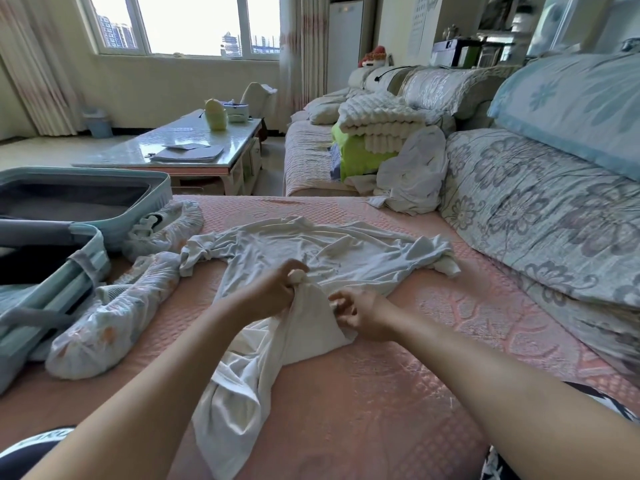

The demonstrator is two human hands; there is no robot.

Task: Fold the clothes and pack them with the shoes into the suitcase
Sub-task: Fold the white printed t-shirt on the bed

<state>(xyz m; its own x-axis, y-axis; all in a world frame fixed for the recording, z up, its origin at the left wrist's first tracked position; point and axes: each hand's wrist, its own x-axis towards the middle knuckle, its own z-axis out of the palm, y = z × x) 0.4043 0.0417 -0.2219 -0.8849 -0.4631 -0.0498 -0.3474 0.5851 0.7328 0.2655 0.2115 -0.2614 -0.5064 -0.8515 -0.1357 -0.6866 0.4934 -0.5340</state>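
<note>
A white long-sleeved shirt (311,251) lies spread and wrinkled on the pink quilted cover (398,393), its hem trailing toward me. My left hand (273,289) grips a bunched fold of the shirt near its middle. My right hand (360,315) pinches the cloth just to the right, lifting a peak of fabric between both hands. Two shoes in floral cloth bags lie at the left, one (104,320) nearer me and one (162,223) farther. The open teal suitcase (138,188) stands at the left edge.
A floral quilt (540,216) and a blue pillow (571,105) line the right side. More white clothes (412,174) and folded blankets (374,123) sit on the sofa beyond. A glass-topped coffee table (194,147) stands at the back left.
</note>
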